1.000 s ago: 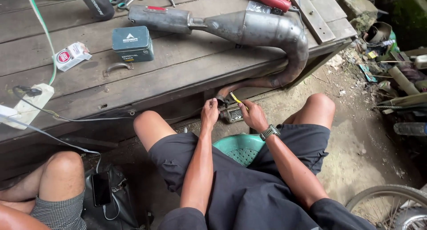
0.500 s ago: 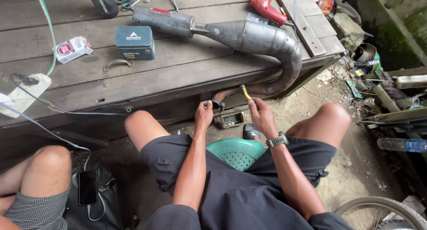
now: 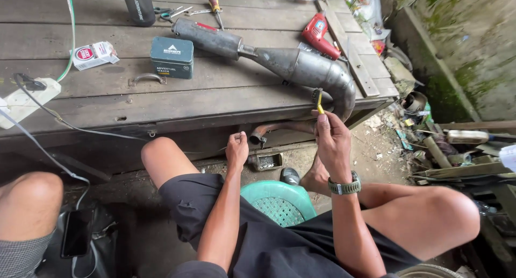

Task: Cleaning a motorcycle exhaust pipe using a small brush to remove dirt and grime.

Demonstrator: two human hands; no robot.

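our right hand (image 3: 332, 142) pinches a yellow brush (image 3: 319, 100) upright; our left hand (image 3: 236, 150) is curled by the rusty pipe (image 3: 279, 128), grip unclear.

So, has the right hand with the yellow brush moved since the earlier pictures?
Yes. The right hand has lifted the yellow brush up from below the table edge, and it is now in front of the exhaust pipe bend.
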